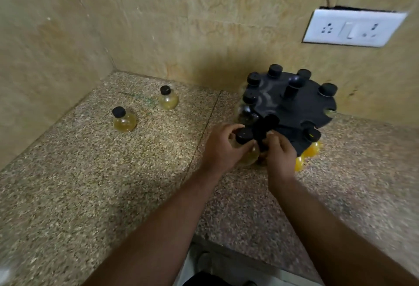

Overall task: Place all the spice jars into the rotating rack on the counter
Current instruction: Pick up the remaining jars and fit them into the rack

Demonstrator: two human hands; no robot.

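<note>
The black rotating rack (292, 104) stands on the granite counter (113, 183) at the right, against the wall. Several black-capped jars hang in its rim slots, and yellow jar bodies (310, 152) show under its near edge. My left hand (223, 147) is wrapped around a round glass jar with a black cap (244, 136), held at the rack's near-left edge. My right hand (280, 154) grips the rack's rim right beside that jar. Two loose jars with yellowish contents stand upright on the counter to the left, one nearer (123, 119) and one farther back (168, 98).
Tan walls meet in a corner at the back left. A white socket and switch plate (351, 28) is on the wall above the rack. The counter's front edge runs below my forearms, with floor visible beneath.
</note>
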